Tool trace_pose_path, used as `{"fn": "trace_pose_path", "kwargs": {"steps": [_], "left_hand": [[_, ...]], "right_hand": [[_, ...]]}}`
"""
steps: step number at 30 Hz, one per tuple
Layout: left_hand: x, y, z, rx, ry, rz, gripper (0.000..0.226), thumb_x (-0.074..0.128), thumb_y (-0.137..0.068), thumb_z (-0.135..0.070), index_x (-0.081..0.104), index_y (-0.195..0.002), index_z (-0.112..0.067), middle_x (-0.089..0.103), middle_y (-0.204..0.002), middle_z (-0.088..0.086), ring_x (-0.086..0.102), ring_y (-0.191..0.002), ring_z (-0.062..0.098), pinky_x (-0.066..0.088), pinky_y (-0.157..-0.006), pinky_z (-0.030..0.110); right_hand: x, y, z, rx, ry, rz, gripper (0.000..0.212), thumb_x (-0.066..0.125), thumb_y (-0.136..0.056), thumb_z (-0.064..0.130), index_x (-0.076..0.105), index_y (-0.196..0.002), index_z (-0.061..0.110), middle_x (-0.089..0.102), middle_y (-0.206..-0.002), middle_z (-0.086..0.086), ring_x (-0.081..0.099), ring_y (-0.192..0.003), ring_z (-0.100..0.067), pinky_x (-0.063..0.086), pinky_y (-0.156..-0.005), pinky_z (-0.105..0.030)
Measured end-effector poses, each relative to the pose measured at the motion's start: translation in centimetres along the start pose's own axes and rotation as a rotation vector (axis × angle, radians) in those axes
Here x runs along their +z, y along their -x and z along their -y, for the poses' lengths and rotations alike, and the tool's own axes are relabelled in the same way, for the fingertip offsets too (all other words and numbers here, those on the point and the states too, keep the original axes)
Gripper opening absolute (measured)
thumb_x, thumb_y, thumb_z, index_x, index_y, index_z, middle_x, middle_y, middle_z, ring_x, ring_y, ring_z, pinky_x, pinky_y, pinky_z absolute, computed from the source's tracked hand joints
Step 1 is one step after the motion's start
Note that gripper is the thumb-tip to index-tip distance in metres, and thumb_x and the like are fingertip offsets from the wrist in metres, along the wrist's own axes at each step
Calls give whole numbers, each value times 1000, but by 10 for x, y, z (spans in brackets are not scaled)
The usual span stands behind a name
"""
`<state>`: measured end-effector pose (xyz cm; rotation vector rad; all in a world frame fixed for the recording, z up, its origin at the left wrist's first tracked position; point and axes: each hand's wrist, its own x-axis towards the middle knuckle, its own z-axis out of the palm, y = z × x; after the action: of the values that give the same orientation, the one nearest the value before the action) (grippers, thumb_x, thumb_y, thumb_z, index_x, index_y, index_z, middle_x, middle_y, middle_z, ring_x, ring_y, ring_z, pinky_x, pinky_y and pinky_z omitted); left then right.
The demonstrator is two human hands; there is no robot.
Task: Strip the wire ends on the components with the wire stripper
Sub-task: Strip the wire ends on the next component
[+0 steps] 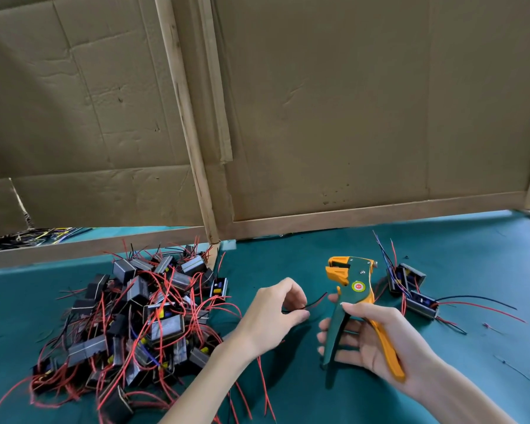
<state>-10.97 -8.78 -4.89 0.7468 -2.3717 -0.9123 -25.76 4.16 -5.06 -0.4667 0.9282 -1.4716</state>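
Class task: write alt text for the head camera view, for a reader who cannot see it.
A person's right hand holds a green and orange wire stripper upright above a green table, while the left hand pinches a thin dark wire just beside it. A heap of components with red wires lies left, a few loose components right, cardboard panels behind.

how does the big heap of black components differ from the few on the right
The big heap of black wired components holds dozens, stacked and tangled; the small group of black components on the right holds about three, lying singly. Both rest on the teal table and trail red wires.
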Motion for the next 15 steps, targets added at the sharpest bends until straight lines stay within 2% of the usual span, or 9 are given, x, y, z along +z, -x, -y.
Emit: {"fn": "trace_pose_path", "kwargs": {"steps": [4, 7, 10, 12, 15], "left_hand": [[-4, -1, -2, -29, 75, -63, 12, 67, -86, -8, 59, -84, -17, 64, -80, -7, 61, -72, 2, 46, -73, 13], [-14, -3, -5, -110, 282, -48, 12, 62, -89, -2, 56, -87, -12, 61, -82, -1, 67, -70, 12, 50, -76, 22], [-24, -3, -7, -162, 464, -39, 9, 59, -91, -1, 56, -89, -9, 60, -77, 2, 63, -68, 13, 49, -86, 28], [-31, -3, -11, -160, 572, -47, 9, 57, -92, 2, 57, -90, -7, 60, -72, 0, 58, -64, 12, 51, -89, 31], [-42, -3, -19, -149, 673, -55, 11, 56, -91, 4, 60, -92, -6, 61, -75, -2, 48, -55, 8, 52, -76, 24]], "right_hand": [[0, 0, 0, 2, 28, 10, 47, 62, -73, 13, 59, -119, 1, 65, -88, -32, 67, -75, -44, 57, -67, -54], [1, 1, 0, 23, 54, 35, 48, 63, -73, 11, 60, -121, 3, 64, -88, -32, 67, -75, -45, 57, -69, -55], [4, 3, 1, 51, 84, 96, 51, 69, -66, -1, 65, -117, 4, 63, -89, -33, 66, -76, -45, 57, -70, -53], [5, 5, 0, 43, 105, 131, 48, 70, -67, 5, 68, -114, 7, 62, -91, -34, 66, -78, -45, 56, -72, -53], [9, 8, 0, -3, 171, 187, 51, 77, -64, 9, 68, -114, 11, 63, -91, -33, 65, -80, -45, 55, -75, -54]]}}
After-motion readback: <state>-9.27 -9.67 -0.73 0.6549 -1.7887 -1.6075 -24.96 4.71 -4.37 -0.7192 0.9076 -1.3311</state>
